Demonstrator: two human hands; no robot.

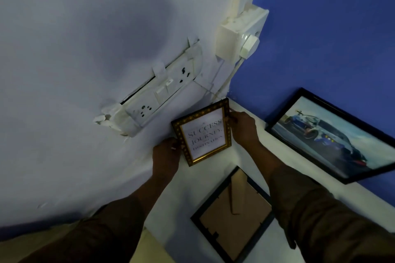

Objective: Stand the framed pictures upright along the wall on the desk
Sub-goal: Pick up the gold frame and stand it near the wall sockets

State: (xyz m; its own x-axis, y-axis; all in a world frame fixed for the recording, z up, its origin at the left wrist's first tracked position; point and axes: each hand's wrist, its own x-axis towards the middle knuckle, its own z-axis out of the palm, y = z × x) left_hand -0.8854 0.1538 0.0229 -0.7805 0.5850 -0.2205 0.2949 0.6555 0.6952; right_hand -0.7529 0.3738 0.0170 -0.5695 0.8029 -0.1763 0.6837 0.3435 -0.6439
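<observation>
A small gold-patterned frame (204,132) with a "Success" text print stands upright against the pale wall, near the corner of the white desk (241,156). My left hand (166,156) grips its lower left edge and my right hand (243,126) holds its upper right edge. A black-framed car picture (333,134) leans upright against the blue wall to the right. A dark frame (233,213) lies face down on the desk in front, its brown backing and stand showing.
A loose white socket and switch panel (158,94) hangs off the pale wall just above the gold frame. A white box with a plug (241,36) sits in the wall corner, its cable running down behind the frame.
</observation>
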